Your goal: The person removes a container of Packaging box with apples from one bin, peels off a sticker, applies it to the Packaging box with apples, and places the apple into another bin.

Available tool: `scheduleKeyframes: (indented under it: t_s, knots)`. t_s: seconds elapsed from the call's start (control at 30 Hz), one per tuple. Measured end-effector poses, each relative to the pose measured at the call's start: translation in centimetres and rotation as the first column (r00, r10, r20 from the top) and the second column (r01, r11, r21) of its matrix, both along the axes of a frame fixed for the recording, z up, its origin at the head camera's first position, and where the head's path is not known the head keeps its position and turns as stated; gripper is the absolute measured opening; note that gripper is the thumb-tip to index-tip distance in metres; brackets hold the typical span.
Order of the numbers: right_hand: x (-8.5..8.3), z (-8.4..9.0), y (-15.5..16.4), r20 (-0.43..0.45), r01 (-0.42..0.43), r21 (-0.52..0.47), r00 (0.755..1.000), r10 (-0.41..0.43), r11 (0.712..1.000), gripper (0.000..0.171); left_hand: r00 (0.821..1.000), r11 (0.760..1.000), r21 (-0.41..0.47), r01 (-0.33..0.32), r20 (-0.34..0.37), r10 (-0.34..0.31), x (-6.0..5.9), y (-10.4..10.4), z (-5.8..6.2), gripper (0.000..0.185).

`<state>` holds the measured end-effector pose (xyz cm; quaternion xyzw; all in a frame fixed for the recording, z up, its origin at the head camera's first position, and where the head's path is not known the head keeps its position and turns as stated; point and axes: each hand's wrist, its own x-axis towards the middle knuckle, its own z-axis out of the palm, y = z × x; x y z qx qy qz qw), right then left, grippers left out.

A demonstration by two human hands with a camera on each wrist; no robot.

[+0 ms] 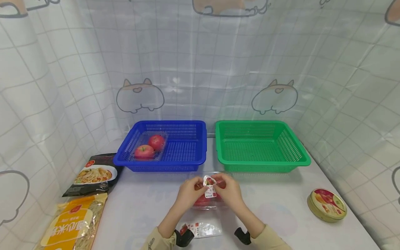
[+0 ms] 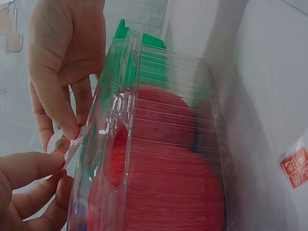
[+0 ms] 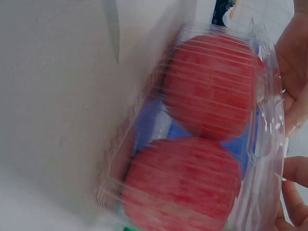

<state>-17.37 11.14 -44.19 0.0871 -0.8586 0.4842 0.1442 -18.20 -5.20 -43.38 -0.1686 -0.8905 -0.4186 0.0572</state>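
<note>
A clear ribbed plastic clamshell box (image 1: pixel 208 203) is held on the white desk (image 1: pixel 281 215), just in front of the gap between the two baskets. Two red apples (image 3: pixel 207 86) are seen inside it, lying side by side against the ribbed walls. A small white-and-red paper label (image 1: pixel 209 186) stands up from the box top and is pinched from both sides: by the fingertips of the left hand (image 1: pixel 190 191) and by the thumb and forefinger of the right hand (image 1: pixel 229 190). Both hands are curled around the box ends.

One blue perforated plastic basket (image 1: pixel 162 145) is set at the back left; a second clear clamshell box (image 1: pixel 149 147) with two red apples is held in its left part. One green perforated plastic basket (image 1: pixel 260 146) is placed just beside it on the right, with nothing seen inside.

One black noodle packet (image 1: pixel 93 175) and one yellow noodle bag (image 1: pixel 70 222) are laid at the left edge. One round gold tin (image 1: pixel 326 205) is placed at the right. One loose clear wrapper with a red sticker (image 1: pixel 200 229) is seen between the wrists.
</note>
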Motion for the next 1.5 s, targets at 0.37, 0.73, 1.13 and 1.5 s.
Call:
scheduleKeyframes:
  t_s: [0.37, 0.73, 1.13, 1.5]
  knots:
    - [-0.1, -0.4, -0.3, -0.049, 0.059, 0.050, 0.997, -0.056, 0.997, 0.027, 0.994, 0.995, -0.082, -0.058, -0.102, 0.050, -0.5, 0.5, -0.5, 0.011]
    - [-0.1, -0.9, -0.6, -0.189, 0.128, 0.157, 0.977, -0.098, 0.979, 0.036, 0.978, 0.984, -0.134, -0.116, -0.191, 0.089, -0.5, 0.8, -1.0, 0.011]
    - [0.0, -1.3, -0.8, -0.217, 0.134, 0.221, 0.972, -0.086, 0.966, 0.042, 0.985, 0.988, -0.093, -0.127, -0.133, 0.114, -0.1, 0.8, -0.9, 0.050]
    - [0.1, -1.5, -0.9, -0.284, 0.160, 0.276, 0.956, -0.079, 0.948, 0.039, 0.953, 0.961, -0.254, -0.114, -0.302, 0.033, 0.2, 0.8, -1.2, 0.012]
